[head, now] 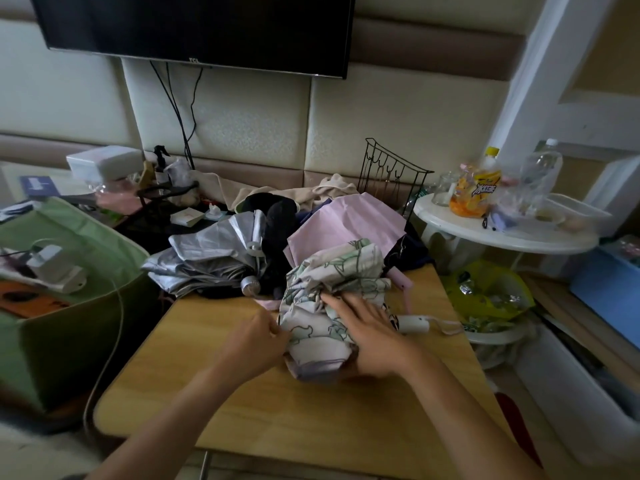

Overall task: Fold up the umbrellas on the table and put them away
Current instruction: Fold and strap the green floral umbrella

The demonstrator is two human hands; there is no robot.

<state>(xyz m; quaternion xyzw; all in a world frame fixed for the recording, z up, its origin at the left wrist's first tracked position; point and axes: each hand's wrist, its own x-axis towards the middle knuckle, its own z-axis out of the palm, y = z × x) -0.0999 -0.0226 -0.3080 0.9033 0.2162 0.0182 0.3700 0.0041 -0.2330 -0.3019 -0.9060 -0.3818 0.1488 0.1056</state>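
A collapsed floral umbrella (332, 282) with green leaf print lies bunched on the wooden table (277, 410), its white handle (414, 323) pointing right. My left hand (256, 341) pinches the fabric at its left edge. My right hand (367, 327) lies on top of the canopy, fingers spread and pressing the cloth. Behind it lie a pink umbrella (349, 223) with a pink handle (403, 284) and a silver umbrella (211, 254) with black underside, both loosely collapsed.
A green storage box (69, 306) with chargers stands at the left. Clutter and a wire rack (391, 174) line the wall under a TV. A white round side table (502, 233) with bottles and a bin with a yellow bag (485, 296) stand at the right.
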